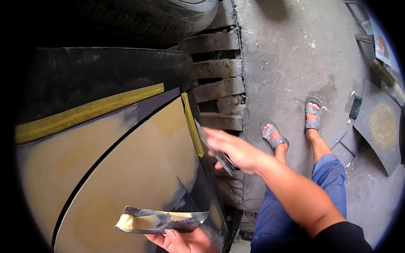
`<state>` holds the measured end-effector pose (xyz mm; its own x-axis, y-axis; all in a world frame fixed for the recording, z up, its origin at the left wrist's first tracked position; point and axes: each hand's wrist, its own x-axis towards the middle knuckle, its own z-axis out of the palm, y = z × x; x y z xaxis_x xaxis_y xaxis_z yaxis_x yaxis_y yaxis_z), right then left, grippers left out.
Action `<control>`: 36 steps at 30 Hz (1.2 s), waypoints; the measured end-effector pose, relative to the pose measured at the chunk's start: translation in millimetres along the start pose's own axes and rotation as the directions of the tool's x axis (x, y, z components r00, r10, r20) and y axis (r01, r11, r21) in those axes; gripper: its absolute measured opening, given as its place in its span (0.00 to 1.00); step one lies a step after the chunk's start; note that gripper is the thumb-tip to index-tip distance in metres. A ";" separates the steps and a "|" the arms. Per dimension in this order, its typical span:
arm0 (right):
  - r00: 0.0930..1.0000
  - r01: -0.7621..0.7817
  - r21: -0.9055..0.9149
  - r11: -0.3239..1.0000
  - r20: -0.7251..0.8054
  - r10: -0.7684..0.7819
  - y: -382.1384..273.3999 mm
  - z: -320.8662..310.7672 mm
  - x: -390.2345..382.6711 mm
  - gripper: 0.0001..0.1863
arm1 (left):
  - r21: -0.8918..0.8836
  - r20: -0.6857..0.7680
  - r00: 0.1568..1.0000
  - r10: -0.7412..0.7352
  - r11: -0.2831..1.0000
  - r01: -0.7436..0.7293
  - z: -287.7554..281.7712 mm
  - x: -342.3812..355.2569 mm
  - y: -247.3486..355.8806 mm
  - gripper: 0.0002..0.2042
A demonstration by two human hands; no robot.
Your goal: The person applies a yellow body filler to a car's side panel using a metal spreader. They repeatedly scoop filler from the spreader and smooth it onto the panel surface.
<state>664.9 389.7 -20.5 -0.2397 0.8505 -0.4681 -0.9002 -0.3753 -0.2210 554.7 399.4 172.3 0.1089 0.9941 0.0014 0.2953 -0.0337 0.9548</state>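
Observation:
My left hand [185, 242] grips a dark, curved putty board [158, 227] from below at the lower edge. Pale yellow body filler [127, 222] sits in a lump at the board's left end and along its upper edge. My right hand [238, 152] is closed on a thin, dark spreader [223, 162], slightly blurred, held by the panel's right edge. Beneath both hands is a dark car body panel [143, 156] with broad tan filler patches and a black curved gap. Yellow masking tape [193, 126] runs down its right edge; another tape strip [97, 109] crosses farther up.
A tyre [164, 21] stands beyond the panel. Broken concrete slats with gaps [217, 67] border the grey floor [278, 55]. My sandalled feet [276, 134] are on that floor. At right lie a grey panel with a tan patch [382, 126] and a small black block [355, 107].

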 end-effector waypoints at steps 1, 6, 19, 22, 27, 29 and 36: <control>0.998 -0.061 0.129 0.990 0.026 0.059 -7.1 -1.3 10.3 0.33 | 0.003 -0.009 1.000 -0.001 1.000 0.001 -3.3 -2.2 -0.9 0.21; 0.979 -0.156 0.289 0.944 -0.080 0.186 -28.8 -1.4 50.2 0.22 | -0.011 0.006 1.000 0.005 1.000 -0.005 -7.1 -4.4 -3.7 0.21; 0.983 -0.122 0.279 0.952 -0.099 0.155 -43.0 6.4 66.8 0.24 | -0.018 0.021 1.000 0.001 1.000 -0.001 -14.5 1.5 -9.2 0.21; 0.973 -0.132 0.225 0.965 -0.157 0.170 -54.7 16.0 66.3 0.24 | -0.019 0.014 1.000 -0.007 1.000 0.007 -16.0 2.1 -8.5 0.22; 0.987 -0.139 0.120 0.983 -0.060 0.147 -62.5 31.8 57.2 0.27 | -0.001 0.022 1.000 -0.005 1.000 0.005 -14.1 4.6 -5.1 0.23; 0.992 -0.107 0.014 0.994 -0.058 0.108 -68.1 43.6 48.8 0.28 | 0.007 -0.006 1.000 0.001 1.000 -0.001 -14.5 4.4 -4.8 0.23; 0.946 0.144 -0.452 0.880 -0.198 -0.256 -55.6 73.5 41.0 0.37 | -0.006 -0.019 1.000 0.012 1.000 -0.013 -13.2 4.8 -2.3 0.24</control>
<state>678.4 472.4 35.4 0.0756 0.8279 -0.5557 -0.6625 -0.3748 -0.6486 542.0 405.6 174.1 0.0948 0.9953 0.0188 0.2878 -0.0455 0.9566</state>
